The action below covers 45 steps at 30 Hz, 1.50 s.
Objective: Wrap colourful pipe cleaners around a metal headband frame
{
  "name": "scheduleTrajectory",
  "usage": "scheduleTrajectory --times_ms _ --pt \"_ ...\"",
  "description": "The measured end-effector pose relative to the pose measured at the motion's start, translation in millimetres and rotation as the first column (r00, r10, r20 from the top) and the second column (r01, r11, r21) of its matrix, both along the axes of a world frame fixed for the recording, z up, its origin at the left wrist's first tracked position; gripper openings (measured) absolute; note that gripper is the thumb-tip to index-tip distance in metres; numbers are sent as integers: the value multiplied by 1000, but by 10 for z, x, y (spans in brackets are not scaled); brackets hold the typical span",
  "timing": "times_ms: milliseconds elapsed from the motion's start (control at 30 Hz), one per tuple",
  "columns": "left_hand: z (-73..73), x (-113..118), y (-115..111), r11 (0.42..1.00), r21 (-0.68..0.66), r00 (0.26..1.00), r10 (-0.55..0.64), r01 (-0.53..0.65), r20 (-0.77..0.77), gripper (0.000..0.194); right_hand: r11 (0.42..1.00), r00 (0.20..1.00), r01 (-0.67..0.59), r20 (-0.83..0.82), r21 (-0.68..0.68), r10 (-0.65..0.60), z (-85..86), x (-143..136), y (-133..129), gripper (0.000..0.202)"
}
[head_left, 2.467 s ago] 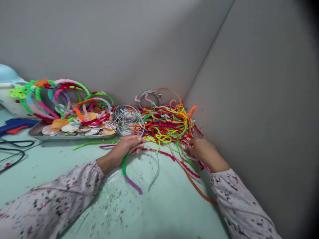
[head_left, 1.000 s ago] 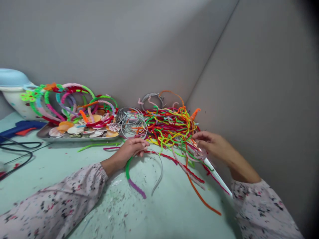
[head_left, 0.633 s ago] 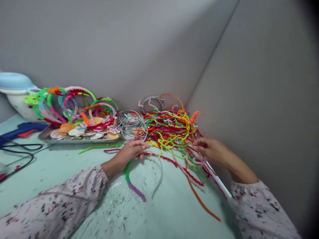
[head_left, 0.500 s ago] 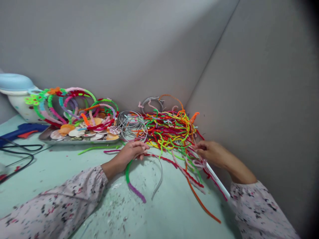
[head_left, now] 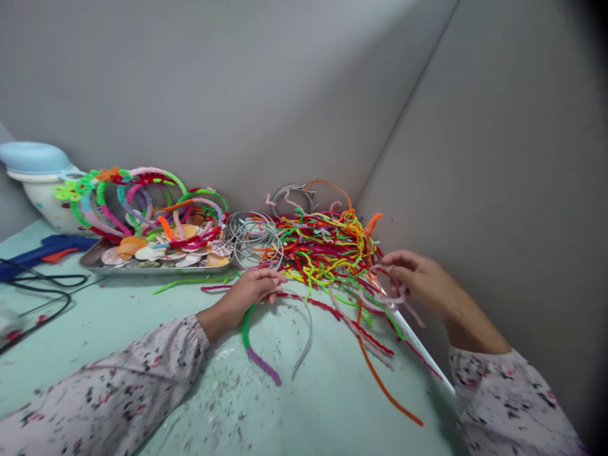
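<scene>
My left hand (head_left: 256,292) is closed on the top of a headband (head_left: 308,335), whose left side is wrapped in green and purple fuzzy stem and whose right side is bare metal. At the right edge of the pile, my right hand (head_left: 408,272) pinches a pale pink pipe cleaner (head_left: 396,299), which hangs in a loose curl below the fingers. A heap of coloured pipe cleaners (head_left: 327,247) lies between and behind the two hands. Several red, pink and orange strands (head_left: 389,396) trail from it toward the front.
At the left back a metal tray (head_left: 156,270) holds shells and wrapped headbands (head_left: 154,171). Bare metal hoops (head_left: 256,237) stand beside it. A blue glue gun (head_left: 28,256) with a black cable and a white container with a blue lid (head_left: 35,158) are at far left. Grey walls rise behind.
My right hand has moved right and slightly away from the pile, drawing the pale pink pipe cleaner with it. My left hand keeps its hold on the headband. The view has shifted slightly.
</scene>
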<state>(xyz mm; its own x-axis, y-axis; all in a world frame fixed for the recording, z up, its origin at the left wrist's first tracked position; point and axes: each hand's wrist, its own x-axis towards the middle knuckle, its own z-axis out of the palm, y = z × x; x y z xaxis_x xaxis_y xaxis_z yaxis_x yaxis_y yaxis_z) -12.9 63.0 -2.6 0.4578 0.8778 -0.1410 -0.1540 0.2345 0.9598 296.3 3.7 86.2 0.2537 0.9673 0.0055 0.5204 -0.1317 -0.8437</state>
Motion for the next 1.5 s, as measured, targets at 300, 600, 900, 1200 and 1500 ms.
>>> scheduleTrajectory --times_ms 300,600,900,1200,1500 --pt "26 13 -17 1000 1 1000 5 -5 10 19 985 989 137 -71 105 -130 72 -10 -22 27" --pt "-26 -16 13 1000 23 999 -19 18 31 28 923 938 195 -338 332 -76 125 -28 -15 25" --pt "-23 -1 6 1000 -3 1000 -10 11 28 25 851 867 238 -498 468 31 168 -23 -52 31" --pt "-35 -10 13 1000 -5 1000 -14 14 16 22 848 891 364 -410 386 -196 191 -16 -58 22" --pt "-10 2 1 1000 -15 998 -17 18 67 19 845 918 339 -343 413 -201 213 -54 -78 25"
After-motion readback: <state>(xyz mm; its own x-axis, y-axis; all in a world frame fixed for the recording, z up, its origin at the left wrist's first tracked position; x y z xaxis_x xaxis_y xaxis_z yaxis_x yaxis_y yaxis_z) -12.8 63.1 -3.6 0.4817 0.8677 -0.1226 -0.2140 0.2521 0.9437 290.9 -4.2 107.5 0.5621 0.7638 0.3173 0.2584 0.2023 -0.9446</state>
